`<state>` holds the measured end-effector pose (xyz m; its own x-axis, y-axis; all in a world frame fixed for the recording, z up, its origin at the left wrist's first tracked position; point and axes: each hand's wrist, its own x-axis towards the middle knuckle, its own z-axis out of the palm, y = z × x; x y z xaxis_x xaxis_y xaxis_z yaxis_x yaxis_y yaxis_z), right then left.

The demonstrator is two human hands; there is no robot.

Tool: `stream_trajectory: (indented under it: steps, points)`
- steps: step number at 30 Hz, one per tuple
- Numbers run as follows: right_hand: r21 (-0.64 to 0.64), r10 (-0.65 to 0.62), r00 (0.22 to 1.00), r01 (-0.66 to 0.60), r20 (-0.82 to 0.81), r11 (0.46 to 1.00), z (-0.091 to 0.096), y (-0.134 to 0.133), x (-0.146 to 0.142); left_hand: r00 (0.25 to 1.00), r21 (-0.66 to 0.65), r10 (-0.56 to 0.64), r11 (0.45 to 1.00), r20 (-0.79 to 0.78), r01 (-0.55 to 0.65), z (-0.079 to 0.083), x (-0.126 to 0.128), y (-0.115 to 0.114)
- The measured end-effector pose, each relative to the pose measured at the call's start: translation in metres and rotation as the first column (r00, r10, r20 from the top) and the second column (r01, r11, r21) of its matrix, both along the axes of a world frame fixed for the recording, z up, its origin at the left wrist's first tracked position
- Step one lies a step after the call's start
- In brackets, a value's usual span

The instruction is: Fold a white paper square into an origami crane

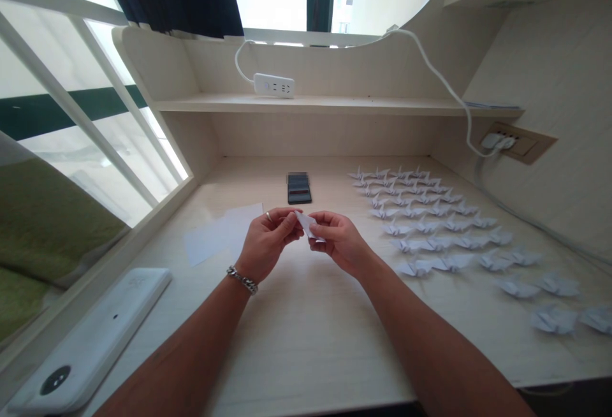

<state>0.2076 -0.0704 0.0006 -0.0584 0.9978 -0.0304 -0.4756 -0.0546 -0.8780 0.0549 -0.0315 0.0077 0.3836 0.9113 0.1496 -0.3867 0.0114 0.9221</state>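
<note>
Right now we are pinching a small folded white paper [308,223] between both hands, over the middle of the bench [306,347]. Our left hand [271,236] is closing thumb and fingertips on its upper left tip, while our right hand [337,237] is gripping its right part, fingers curled. Beyond them a dark phone [299,194] is lying flat; white sheets [208,241] are overlapping at left, and rows of paper cranes [421,226] are sitting at right.
</note>
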Motion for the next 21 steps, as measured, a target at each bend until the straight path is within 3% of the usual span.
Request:
stream_trajectory:
  steps: [10,13,17,21]
  points:
    - [-0.009,-0.016,0.997,0.017,0.077,1.0,-0.0006,-0.0008,-0.0014,0.96,0.245,0.137,0.966,-0.243,-0.076,0.0023,0.0026,-0.0071]
    - [0.051,-0.129,0.975,0.122,0.182,0.991,-0.0034,0.0016,-0.0033,0.949,0.291,0.15,0.954,-0.278,-0.065,-0.0003,0.0022,-0.0057]
    - [0.253,-0.312,0.882,0.232,0.352,0.939,-0.0068,0.0039,-0.0043,0.921,0.322,0.214,0.941,-0.324,-0.106,-0.0025,0.0012,-0.0032]
    - [0.179,-0.186,0.938,0.137,0.294,0.974,-0.0036,0.0016,-0.0062,0.879,0.365,0.297,0.918,-0.372,-0.156,-0.0024,0.0,-0.0019]
